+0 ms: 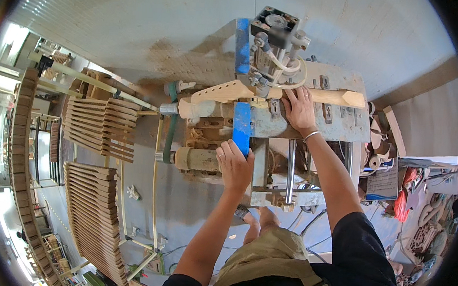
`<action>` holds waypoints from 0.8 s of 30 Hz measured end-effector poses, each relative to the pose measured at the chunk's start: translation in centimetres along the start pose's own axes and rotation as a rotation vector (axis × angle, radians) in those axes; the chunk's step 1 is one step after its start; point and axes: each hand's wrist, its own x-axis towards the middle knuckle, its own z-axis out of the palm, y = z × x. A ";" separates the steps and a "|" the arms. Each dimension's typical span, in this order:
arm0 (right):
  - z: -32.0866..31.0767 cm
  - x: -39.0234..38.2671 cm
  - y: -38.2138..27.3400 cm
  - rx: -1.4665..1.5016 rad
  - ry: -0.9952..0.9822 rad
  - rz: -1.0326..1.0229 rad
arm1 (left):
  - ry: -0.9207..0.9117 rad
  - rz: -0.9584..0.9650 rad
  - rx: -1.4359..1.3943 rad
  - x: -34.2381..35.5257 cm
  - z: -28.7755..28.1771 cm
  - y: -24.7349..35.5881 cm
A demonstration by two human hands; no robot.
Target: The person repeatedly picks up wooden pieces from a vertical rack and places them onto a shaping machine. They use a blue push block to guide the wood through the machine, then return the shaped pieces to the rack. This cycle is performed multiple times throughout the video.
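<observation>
A pale wooden guitar neck (335, 98) lies crosswise on the metal carriage plate (307, 126) of a machine, its drilled headstock pointing left. My right hand (299, 110) rests on the neck near its middle, fingers stretched out and slightly apart. The fingers of my left hand (235, 164) are closed round the lower end of a blue bar (242, 120) at the plate's left edge. Just left of my right hand, a pneumatic clamp (271, 66) with a gauge and clear hoses stands over the neck.
Left of the plate are two rollers (198, 159) with a green belt (172, 118). Racks of stacked guitar necks (94, 208) stand at the left. Steel guide rods (291, 168) run below the plate. Wood offcuts (380, 140) and a pile of scraps (430, 226) lie at the right.
</observation>
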 end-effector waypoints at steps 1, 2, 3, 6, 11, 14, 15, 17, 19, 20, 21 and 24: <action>0.1 -0.1 0.1 0.005 -0.020 0.014 | 0.008 0.011 0.010 0.0 0.0 0.0; 0.1 -0.3 0.0 0.014 -0.017 0.037 | 0.007 0.009 0.005 -0.2 0.0 0.1; 0.1 -0.3 0.0 0.024 -0.007 0.058 | 0.011 0.010 0.001 -0.1 -0.1 0.2; 0.1 -0.4 0.0 -0.020 0.023 0.074 | 0.061 0.049 0.000 -0.2 -0.2 0.3; 0.3 -0.2 0.0 -0.075 0.021 0.050 | 0.036 0.016 -0.162 -1.0 0.4 -0.9; 0.4 -1.1 0.1 -0.065 0.029 0.065 | -0.004 0.015 -0.172 -1.4 0.5 -0.8; 0.3 -1.4 0.1 -0.074 0.030 0.065 | 0.011 0.029 -0.169 -1.9 0.5 -0.8; 0.1 -2.3 -0.2 -0.107 0.020 0.056 | 0.010 0.032 -0.180 -3.1 0.4 -1.1; -0.4 -3.4 -1.0 -0.114 -0.031 0.075 | 0.027 0.033 -0.186 -4.4 0.3 -1.4; -0.7 -4.2 -1.5 -0.118 -0.057 0.083 | 0.039 0.034 -0.185 -5.6 -0.1 -1.6; -1.1 -4.8 -1.9 -0.114 -0.039 0.064 | 0.054 0.041 -0.189 -6.5 -0.4 -1.6; -2.4 -7.0 -3.3 -0.082 -0.061 0.075 | -0.036 -0.051 -0.227 -9.2 -1.6 -1.7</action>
